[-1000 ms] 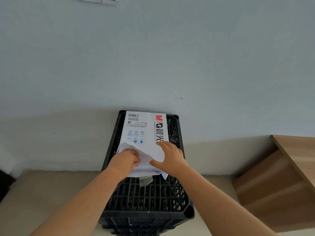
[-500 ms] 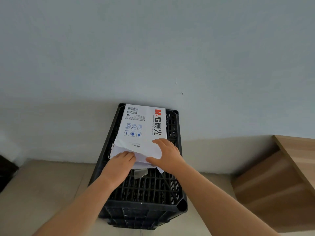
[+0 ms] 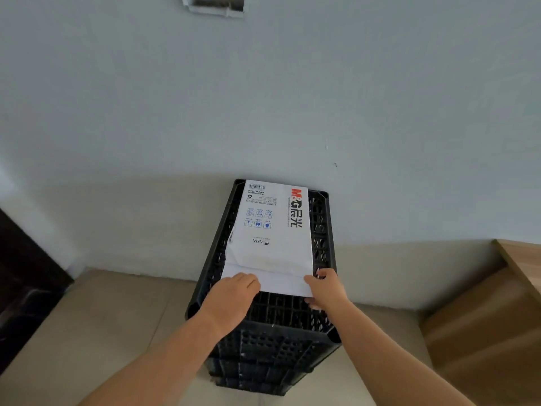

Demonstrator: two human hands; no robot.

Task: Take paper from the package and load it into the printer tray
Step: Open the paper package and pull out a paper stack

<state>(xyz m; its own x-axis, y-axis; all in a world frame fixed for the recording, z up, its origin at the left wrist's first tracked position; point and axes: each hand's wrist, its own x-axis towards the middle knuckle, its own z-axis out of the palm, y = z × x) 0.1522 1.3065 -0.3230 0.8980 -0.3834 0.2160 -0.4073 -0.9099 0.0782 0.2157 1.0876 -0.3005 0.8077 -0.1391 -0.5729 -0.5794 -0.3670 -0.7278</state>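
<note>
A white paper package (image 3: 273, 227) with a red and black logo lies flat on top of a black plastic crate (image 3: 278, 335), its far end against the wall. A stack of white paper (image 3: 281, 282) sticks out of the package's near, open end. My left hand (image 3: 234, 297) rests flat on the left near corner of that paper. My right hand (image 3: 325, 288) grips the right near corner, thumb on top and fingers beneath. No printer or tray is in view.
A pale wall (image 3: 263, 98) rises directly behind the crate. The crate stands on a beige tiled floor (image 3: 96, 332). A wooden furniture piece (image 3: 491, 312) sits at the right, and something dark (image 3: 26, 276) at the left edge.
The torn flap at the package's near end is now flat, and a stack of paper has slid out toward me. My hands moved apart to its two near corners.
</note>
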